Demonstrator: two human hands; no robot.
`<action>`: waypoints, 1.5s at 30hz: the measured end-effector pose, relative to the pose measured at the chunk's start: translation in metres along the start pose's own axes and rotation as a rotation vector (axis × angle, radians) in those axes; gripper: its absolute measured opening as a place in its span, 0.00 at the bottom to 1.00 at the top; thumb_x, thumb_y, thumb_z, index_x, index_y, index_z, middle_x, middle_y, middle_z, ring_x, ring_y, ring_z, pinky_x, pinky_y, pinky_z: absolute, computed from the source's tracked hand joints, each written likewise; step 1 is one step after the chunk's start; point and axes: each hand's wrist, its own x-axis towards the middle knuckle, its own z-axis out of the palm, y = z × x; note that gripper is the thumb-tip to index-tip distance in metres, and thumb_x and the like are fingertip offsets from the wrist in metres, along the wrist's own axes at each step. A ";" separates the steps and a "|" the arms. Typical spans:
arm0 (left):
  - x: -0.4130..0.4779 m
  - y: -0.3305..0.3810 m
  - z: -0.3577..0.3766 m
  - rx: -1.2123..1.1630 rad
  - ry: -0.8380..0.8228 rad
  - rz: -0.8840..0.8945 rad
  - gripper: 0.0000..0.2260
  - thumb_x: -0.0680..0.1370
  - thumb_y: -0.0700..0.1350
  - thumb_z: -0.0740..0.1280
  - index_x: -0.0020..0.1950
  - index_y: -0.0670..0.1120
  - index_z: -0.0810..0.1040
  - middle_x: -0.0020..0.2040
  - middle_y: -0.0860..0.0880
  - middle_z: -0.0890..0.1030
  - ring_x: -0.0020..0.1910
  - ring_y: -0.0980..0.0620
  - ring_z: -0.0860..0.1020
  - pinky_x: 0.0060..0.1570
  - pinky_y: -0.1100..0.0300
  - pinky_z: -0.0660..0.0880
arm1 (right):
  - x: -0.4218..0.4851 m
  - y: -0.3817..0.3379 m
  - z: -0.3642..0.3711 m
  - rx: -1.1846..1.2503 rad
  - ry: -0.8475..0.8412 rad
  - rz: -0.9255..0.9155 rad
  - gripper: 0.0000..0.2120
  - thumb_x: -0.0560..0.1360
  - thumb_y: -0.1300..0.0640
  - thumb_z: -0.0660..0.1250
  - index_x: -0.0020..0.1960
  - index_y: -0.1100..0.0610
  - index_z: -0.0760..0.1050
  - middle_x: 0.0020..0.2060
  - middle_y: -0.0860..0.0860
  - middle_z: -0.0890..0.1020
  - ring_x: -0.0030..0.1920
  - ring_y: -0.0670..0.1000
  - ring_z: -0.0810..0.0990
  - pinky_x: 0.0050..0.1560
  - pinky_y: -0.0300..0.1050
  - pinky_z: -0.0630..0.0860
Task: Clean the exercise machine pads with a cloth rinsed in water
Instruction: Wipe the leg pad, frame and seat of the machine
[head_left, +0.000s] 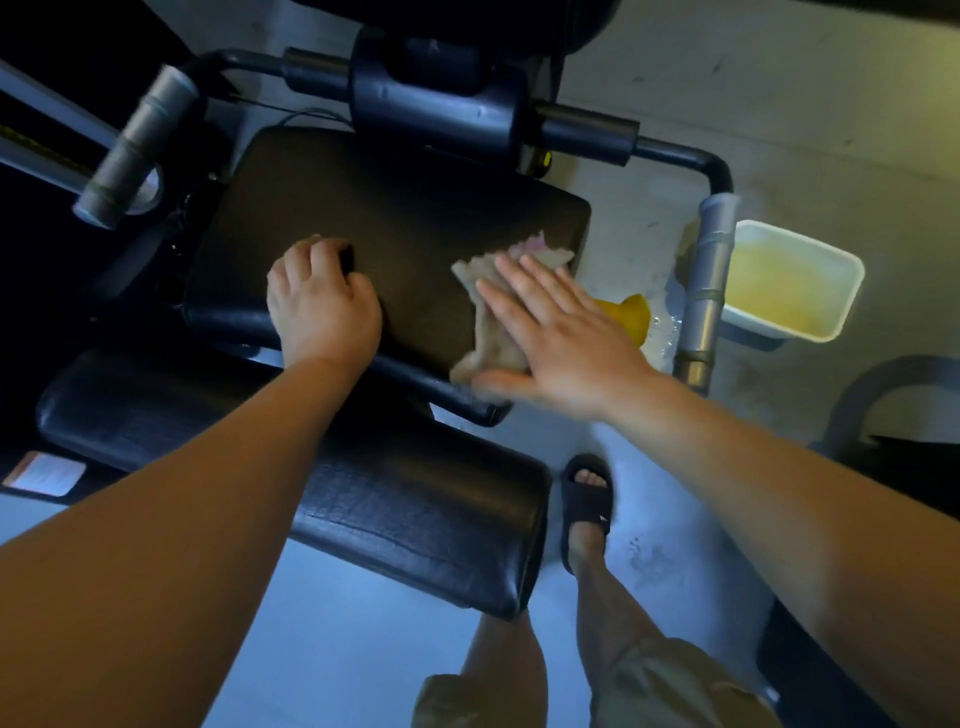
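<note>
Hands on the seat pad (405, 218): the left hand (322, 301) rests with fingers curled, holding nothing visible. The right hand (556, 332) presses flat, fingers straight, on the cloth (485, 345) at the pad's right edge. A stroke overrunning that edge could drop the cloth onto the wet floor (665, 519).

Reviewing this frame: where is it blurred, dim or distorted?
Head view: the right hand pressing the crumpled beige cloth smears with motion along its thumb edge; the left hand is sharper. Head view: the black padded seat is underexposed, the white tub of yellowish water brightest; forearms balloon from wide-angle distortion.
</note>
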 end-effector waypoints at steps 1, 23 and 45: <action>0.000 0.000 0.000 0.012 -0.002 0.000 0.19 0.82 0.44 0.59 0.73 0.45 0.70 0.75 0.42 0.66 0.75 0.41 0.61 0.76 0.45 0.56 | 0.010 0.006 -0.005 0.023 -0.004 0.045 0.46 0.76 0.21 0.46 0.84 0.48 0.41 0.83 0.51 0.41 0.82 0.53 0.38 0.82 0.56 0.42; 0.035 -0.015 -0.025 -0.032 -0.043 0.002 0.18 0.81 0.45 0.58 0.70 0.51 0.75 0.69 0.48 0.74 0.67 0.44 0.68 0.65 0.49 0.63 | 0.151 -0.047 -0.036 0.044 -0.124 -0.049 0.30 0.83 0.37 0.47 0.83 0.41 0.45 0.83 0.48 0.41 0.82 0.51 0.37 0.81 0.53 0.38; 0.094 0.010 -0.027 0.412 -0.576 0.026 0.51 0.69 0.79 0.58 0.82 0.58 0.38 0.83 0.47 0.37 0.80 0.33 0.38 0.72 0.25 0.51 | 0.237 -0.019 -0.060 0.020 0.053 0.260 0.23 0.85 0.48 0.51 0.72 0.59 0.71 0.68 0.60 0.73 0.67 0.61 0.70 0.70 0.53 0.66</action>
